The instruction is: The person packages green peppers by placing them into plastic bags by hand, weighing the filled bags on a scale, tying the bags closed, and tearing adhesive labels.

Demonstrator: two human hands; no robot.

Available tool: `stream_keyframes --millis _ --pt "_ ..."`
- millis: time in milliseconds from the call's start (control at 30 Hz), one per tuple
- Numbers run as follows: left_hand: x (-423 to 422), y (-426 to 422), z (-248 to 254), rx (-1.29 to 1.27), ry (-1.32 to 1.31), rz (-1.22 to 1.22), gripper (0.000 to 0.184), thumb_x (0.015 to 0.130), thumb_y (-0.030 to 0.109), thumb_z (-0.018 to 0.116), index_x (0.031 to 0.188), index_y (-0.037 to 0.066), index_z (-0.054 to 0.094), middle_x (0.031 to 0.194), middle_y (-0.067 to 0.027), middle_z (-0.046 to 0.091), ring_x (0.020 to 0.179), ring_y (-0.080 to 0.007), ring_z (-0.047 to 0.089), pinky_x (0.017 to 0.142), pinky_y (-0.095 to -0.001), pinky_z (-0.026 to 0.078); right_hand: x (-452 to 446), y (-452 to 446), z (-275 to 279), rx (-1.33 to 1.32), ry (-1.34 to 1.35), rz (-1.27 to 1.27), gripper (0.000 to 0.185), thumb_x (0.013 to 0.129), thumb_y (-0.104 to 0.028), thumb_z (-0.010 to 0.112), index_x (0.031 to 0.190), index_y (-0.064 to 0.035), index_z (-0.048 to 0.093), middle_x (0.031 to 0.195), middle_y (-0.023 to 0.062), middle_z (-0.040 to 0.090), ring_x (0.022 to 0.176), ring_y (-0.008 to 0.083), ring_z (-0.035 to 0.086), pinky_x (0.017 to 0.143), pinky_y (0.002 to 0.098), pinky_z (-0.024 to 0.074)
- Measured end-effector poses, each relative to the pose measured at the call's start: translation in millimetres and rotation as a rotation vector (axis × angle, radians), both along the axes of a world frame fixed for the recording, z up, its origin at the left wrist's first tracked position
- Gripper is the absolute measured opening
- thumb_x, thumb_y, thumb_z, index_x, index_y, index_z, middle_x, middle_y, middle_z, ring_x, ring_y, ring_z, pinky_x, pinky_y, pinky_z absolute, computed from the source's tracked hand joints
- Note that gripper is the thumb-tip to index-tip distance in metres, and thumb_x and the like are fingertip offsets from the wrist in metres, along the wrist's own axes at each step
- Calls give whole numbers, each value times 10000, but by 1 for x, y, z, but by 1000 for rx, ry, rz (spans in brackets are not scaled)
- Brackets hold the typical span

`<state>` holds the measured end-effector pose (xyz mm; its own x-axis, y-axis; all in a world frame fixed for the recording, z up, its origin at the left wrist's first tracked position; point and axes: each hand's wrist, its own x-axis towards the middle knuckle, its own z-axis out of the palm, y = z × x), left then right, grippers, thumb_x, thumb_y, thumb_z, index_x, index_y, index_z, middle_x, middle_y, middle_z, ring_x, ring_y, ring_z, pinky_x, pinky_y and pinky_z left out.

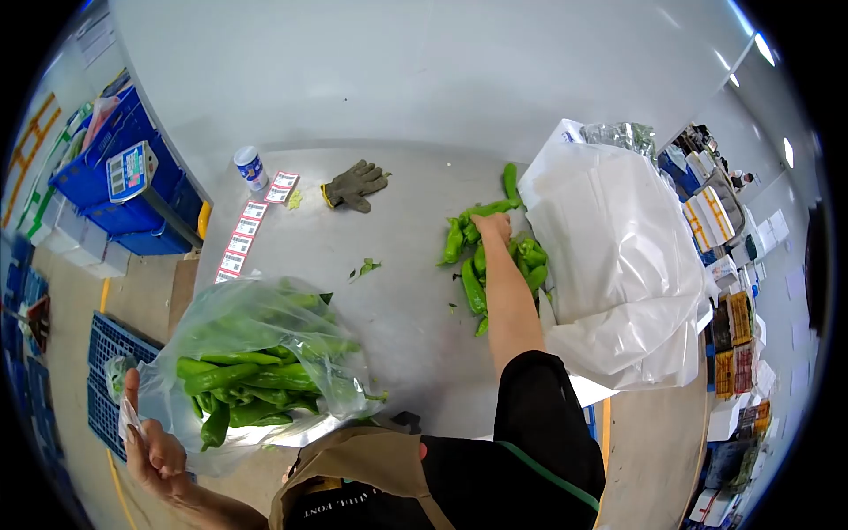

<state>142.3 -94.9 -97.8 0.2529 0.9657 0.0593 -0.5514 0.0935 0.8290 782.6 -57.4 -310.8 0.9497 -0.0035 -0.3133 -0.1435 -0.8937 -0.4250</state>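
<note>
Long green peppers (256, 380) fill a clear plastic bag (199, 322) lying on its side at the table's near left, its mouth towards me. My left hand (152, 450) is closed on the edge of that bag. Over a loose pile of green peppers (474, 287) right of the table's middle, my right hand (493, 228) reaches down, fingers closed around a green pepper; part of the grip is hidden. One more pepper (511, 181) lies just behind the pile.
A large white plastic-covered box (609, 265) stands at the right. Barcode labels (238, 243), a white and blue canister (251, 168), a grey glove (356, 185) and leaf scraps (366, 268) are on the metal table (397, 230). Blue crates (146, 185) stand at left.
</note>
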Motion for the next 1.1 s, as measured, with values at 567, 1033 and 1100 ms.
stream_keyframes --millis 567,1033,1100 --pt "22 11 -4 -7 -30 -84 549 979 193 365 1415 -20 107 528 30 361 330 -20 254 275 -175 232 -63 -11 -15 -55 -2 379 837 675 -284 736 1373 -145 297 1297 255 389 1125 412 469 895 508 424" --pt "13 -27 5 -26 -44 -65 543 945 189 422 1392 -28 201 493 32 345 326 -21 250 299 -181 175 -54 -28 -46 386 247 416 593 779 -240 674 1303 -78 447 1243 163 487 1136 293 502 902 427 461" --pt "11 -32 4 -34 -27 -71 541 941 185 433 1386 -30 213 491 32 346 322 -20 244 297 -181 169 -44 -10 -78 336 93 432 607 778 -325 679 1287 -83 454 1239 177 466 1130 307 500 884 431 474"
